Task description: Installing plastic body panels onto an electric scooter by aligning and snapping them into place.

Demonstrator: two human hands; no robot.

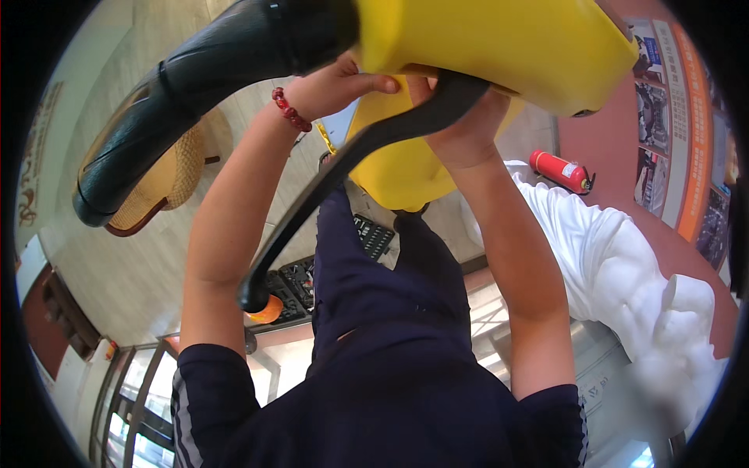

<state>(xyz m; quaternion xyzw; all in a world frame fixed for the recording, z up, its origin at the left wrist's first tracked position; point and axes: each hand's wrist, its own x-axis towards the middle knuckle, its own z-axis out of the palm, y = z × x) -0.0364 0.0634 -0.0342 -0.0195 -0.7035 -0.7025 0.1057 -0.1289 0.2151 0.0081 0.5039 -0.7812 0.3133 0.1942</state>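
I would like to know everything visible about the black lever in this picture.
The black lever is long, slim and smooth, perhaps coated metal or plastic. Its broad upper end reaches the yellow body; from there it curves and slants toward the picture's lower left, ending in a rounded tip. It passes in front of the right hand; whether they touch is unclear.

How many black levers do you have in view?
1: the curved black lever, from the right hand toward the picture's lower left. The upper yellow housing may hide others.
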